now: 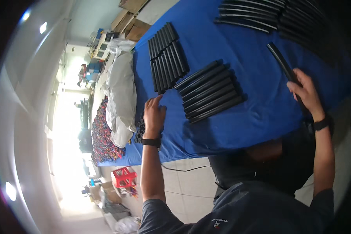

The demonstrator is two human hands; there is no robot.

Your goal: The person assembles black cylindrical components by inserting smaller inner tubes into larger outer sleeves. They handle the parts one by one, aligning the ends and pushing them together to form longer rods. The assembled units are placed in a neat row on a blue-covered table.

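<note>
My right hand (306, 91) is closed round the lower part of a black tube (279, 58), which slants up and to the left over the blue cloth. Its fingers wrap the tube, and the other end runs down behind the wrist. My left hand (154, 117) is at the left side, thumb apart from the fingers, with the fingertips close to the lower ends of a row of black tubes (167, 62). Whether they touch I cannot tell. Right of it lies another group of black tubes (210, 91), side by side. Small round black pieces (139, 134) sit beside the left wrist, partly hidden by it.
Larger stacks of black tubes (249, 17) lie at the far right on the blue cloth (238, 136). A white plastic bag (121, 89) and a heap of small multicoloured pieces (102, 134) line the left edge. A red plastic stool (124, 177) stands on the floor.
</note>
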